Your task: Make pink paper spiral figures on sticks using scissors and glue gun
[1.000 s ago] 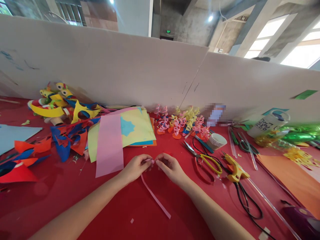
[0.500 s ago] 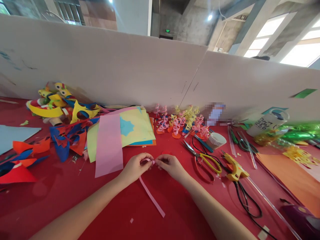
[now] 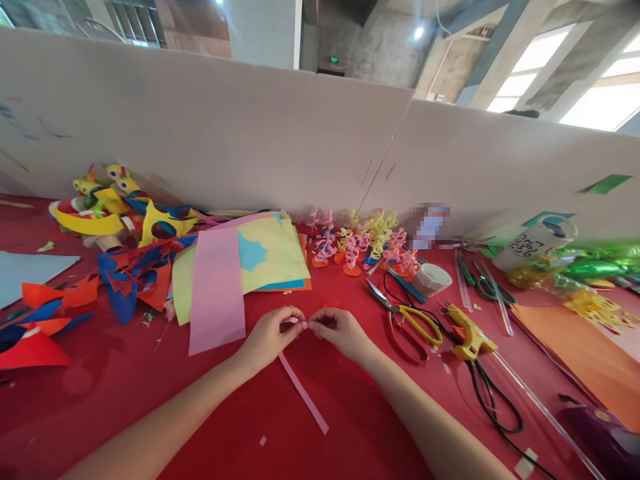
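A narrow pink strip (image 3: pixel 304 393), of paper or thin foam, runs up from the red tabletop into my left hand (image 3: pixel 274 335). The fingers of that hand are pinched on it, with a bit of the strip curving over between thumb and forefinger. My right hand (image 3: pixel 341 331) meets the left at the fingertips and pinches the strip's upper end. What exactly lies between the right fingertips is mostly hidden. Behind the hands, a small piece of red material (image 3: pixel 333 304) shows partly.
Left of the hands lies a wide pink sheet (image 3: pixel 218 287) over yellow sheets (image 3: pixel 280 257). Curled pink and yellow pieces (image 3: pixel 370 243) stand by the white partition (image 3: pixel 200 127). Right are scissors-like snips (image 3: pixel 400 313), a paper cup (image 3: pixel 433 280), a glue gun (image 3: pixel 470 333) with its cord, and orange sheets (image 3: pixel 575 353).
Both hands hold nearly the same pose, fingertips together on the pink strip. The whole view has shifted very slightly; nothing else visibly differs.
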{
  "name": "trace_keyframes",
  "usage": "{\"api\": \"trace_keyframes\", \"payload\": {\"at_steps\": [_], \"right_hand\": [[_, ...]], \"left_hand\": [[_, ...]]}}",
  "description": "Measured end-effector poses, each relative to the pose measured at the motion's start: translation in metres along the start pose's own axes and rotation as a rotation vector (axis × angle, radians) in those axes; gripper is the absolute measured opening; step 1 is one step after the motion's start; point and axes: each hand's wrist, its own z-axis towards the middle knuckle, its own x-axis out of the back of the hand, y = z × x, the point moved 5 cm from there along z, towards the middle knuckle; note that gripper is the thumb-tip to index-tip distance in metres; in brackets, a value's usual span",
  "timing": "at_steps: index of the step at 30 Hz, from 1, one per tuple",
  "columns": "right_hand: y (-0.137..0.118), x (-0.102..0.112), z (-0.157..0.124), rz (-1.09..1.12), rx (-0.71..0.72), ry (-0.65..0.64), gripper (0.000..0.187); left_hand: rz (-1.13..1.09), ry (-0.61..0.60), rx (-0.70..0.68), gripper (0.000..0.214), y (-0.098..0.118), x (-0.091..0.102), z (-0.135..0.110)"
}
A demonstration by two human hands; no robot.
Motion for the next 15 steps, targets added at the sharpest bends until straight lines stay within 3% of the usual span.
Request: {"api": "trace_keyframes", "payload": {"at_steps": [7,15], "right_hand": [[-0.001,0.0,0.0,0.036,-0.043,-0.047,0.034],[-0.009,-0.002,-0.003,0.006,-0.05,-0.088,0.025]], "left_hand": [[-0.076,-0.036,0.014,0.011,0.0,-0.001,-0.001],[-0.198,-0.103,0.051,0.011,-0.001,-0.002,0.0]]}}
